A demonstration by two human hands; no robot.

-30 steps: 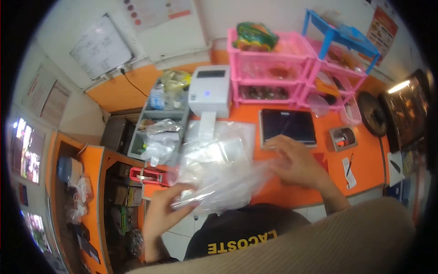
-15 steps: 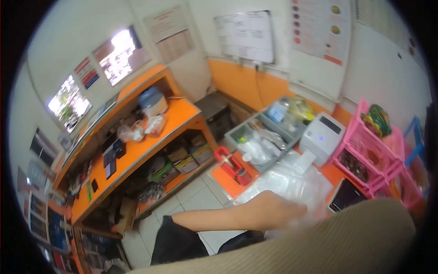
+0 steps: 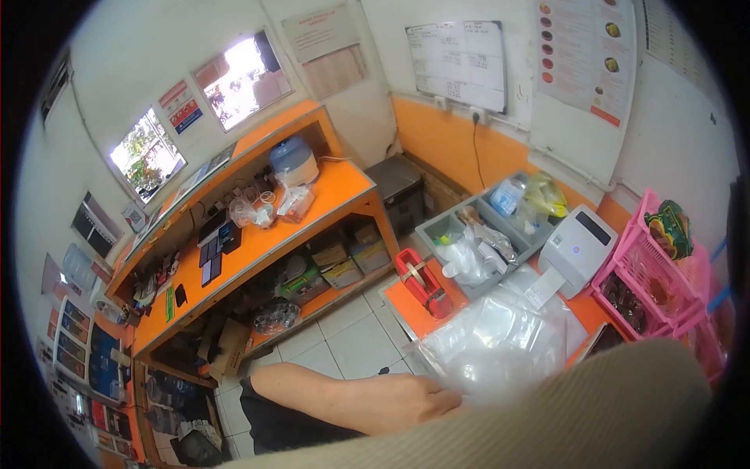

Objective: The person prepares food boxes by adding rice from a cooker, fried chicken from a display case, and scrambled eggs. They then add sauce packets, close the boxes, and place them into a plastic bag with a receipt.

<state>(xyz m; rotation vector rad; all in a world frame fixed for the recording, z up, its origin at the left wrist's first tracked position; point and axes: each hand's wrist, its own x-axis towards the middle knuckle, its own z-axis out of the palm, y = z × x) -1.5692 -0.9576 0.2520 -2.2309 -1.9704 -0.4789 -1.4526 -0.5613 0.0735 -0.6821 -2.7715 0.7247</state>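
Observation:
My left hand (image 3: 422, 402) reaches in from the lower left with its fingers curled closed, at the edge of a blurred clear plastic bag (image 3: 488, 371) that it seems to grip. Its fingertips are partly hidden behind a beige ribbed surface (image 3: 562, 414) in the foreground. Under and beyond the bag, flat clear plastic sheets (image 3: 508, 320) lie on the orange table. Just past them stand a red tape dispenser (image 3: 423, 283) and a white label printer (image 3: 576, 250). My right hand does not show.
A grey divided tray (image 3: 469, 288) holds bottles and plastic. Pink baskets (image 3: 652, 273) stand at the right, partly over a dark device (image 3: 605, 339). An orange counter (image 3: 258, 242) with phones and bags runs along the left; tiled floor (image 3: 344, 344) lies between.
The view has shifted, so the room sits further right and lower. My left hand has drawn back from the table's middle toward the near left, and the blurred plastic shows more beside it.

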